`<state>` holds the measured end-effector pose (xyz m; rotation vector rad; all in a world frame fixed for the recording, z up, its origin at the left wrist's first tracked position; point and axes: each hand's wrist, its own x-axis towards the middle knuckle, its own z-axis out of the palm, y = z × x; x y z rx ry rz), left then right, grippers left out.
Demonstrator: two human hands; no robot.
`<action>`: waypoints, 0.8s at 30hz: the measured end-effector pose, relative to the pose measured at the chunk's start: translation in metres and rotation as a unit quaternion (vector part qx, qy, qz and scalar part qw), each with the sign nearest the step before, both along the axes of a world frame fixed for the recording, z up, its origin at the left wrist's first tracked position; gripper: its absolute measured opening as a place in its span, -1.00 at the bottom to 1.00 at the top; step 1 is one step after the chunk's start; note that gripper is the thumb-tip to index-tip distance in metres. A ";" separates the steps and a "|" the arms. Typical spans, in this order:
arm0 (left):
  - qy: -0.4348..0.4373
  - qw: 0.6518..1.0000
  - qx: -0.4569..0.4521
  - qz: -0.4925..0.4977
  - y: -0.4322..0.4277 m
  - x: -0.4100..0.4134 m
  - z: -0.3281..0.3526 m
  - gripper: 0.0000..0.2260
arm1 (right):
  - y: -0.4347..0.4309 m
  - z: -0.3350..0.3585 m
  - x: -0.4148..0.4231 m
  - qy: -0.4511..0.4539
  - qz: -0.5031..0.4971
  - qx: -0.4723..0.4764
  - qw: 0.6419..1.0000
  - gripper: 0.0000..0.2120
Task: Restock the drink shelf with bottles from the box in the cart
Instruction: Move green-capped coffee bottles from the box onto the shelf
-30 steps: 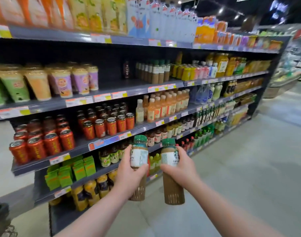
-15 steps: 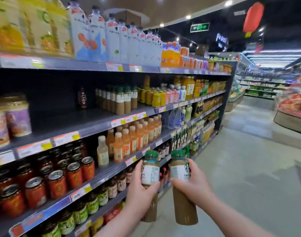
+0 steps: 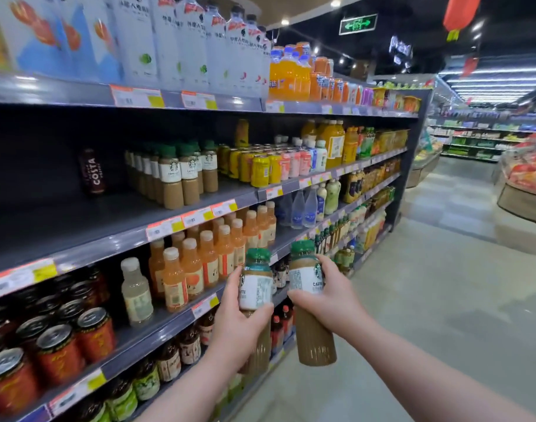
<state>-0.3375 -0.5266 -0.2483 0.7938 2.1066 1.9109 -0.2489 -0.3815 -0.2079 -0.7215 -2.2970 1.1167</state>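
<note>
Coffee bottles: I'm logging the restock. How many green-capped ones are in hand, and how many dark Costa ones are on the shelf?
Green-capped, held: 2, left bottle in left hand, right bottle in right hand
Costa bottle, on shelf: 1
Total: 3

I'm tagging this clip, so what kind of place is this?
Most likely a supermarket drinks aisle: long shelves of bottles and cans, price tags on the shelf edges, more stocked aisles beyond.
</note>
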 end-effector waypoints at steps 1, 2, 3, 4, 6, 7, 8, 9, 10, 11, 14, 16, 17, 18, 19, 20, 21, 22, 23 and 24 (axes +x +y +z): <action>-0.002 1.000 0.005 0.010 0.012 -0.005 0.001 -0.35 | 0.014 0.001 -0.008 0.004 0.011 0.000 1.000 -0.20; -0.004 1.000 0.007 0.023 0.025 -0.009 0.003 -0.35 | 0.029 0.003 -0.015 0.007 0.023 -0.001 1.000 -0.20; -0.006 0.999 0.007 0.037 0.039 -0.013 0.005 -0.35 | 0.044 0.006 -0.022 0.009 0.034 -0.002 0.999 -0.22; -0.008 0.999 0.007 0.050 0.053 -0.016 0.007 -0.34 | 0.059 0.008 -0.028 0.012 0.045 0.000 0.999 -0.28; 0.000 0.997 0.003 0.073 0.080 -0.020 0.013 -0.33 | 0.090 0.014 -0.040 0.016 0.064 0.006 0.998 -0.42; 0.007 0.996 -0.002 0.084 0.093 -0.022 0.016 -0.33 | 0.105 0.019 -0.047 0.017 0.074 0.008 0.997 -0.43; 0.011 0.995 -0.006 0.096 0.104 -0.024 0.019 -0.33 | 0.118 0.023 -0.053 0.016 0.086 0.012 0.996 -0.42; 0.010 0.994 -0.006 0.108 0.113 -0.026 0.021 -0.33 | 0.130 0.027 -0.061 0.015 0.099 0.018 0.995 -0.42; 0.004 0.993 -0.002 0.119 0.120 -0.029 0.022 -0.33 | 0.141 0.031 -0.069 0.018 0.113 0.022 0.993 -0.43; -0.003 0.992 0.004 0.129 0.126 -0.032 0.022 -0.32 | 0.150 0.033 -0.079 0.023 0.129 0.024 0.991 -0.46; -0.004 0.986 0.004 0.165 0.129 -0.046 0.021 -0.31 | 0.165 0.033 -0.113 0.031 0.175 0.013 0.984 -0.46; 0.003 0.980 0.005 0.197 0.126 -0.058 0.024 -0.32 | 0.166 0.032 -0.138 0.043 0.204 0.004 0.978 -0.44; 0.008 0.977 0.007 0.211 0.124 -0.065 0.025 -0.33 | 0.165 0.032 -0.151 0.048 0.217 -0.002 0.975 -0.41; 0.015 0.974 0.006 0.225 0.122 -0.073 0.027 -0.33 | 0.164 0.033 -0.165 0.050 0.229 -0.007 0.972 -0.34; 0.021 0.971 0.004 0.240 0.119 -0.081 0.028 -0.33 | 0.162 0.035 -0.177 0.052 0.239 -0.009 0.970 -0.28; 0.027 0.967 0.004 0.253 0.117 -0.089 0.029 -0.33 | 0.160 0.036 -0.190 0.057 0.248 -0.007 0.967 -0.26; 0.032 0.964 0.007 0.264 0.115 -0.098 0.030 -0.33 | 0.159 0.038 -0.203 0.063 0.256 -0.005 0.965 -0.26; 0.036 0.961 0.010 0.274 0.114 -0.108 0.029 -0.33 | 0.157 0.040 -0.215 0.067 0.262 -0.007 0.963 -0.25; 0.039 0.958 0.015 0.283 0.113 -0.118 0.030 -0.33 | 0.156 0.043 -0.227 0.070 0.265 -0.008 0.962 -0.23; 0.041 0.956 0.023 0.291 0.112 -0.129 0.031 -0.32 | 0.155 0.045 -0.239 0.073 0.266 -0.006 0.961 -0.20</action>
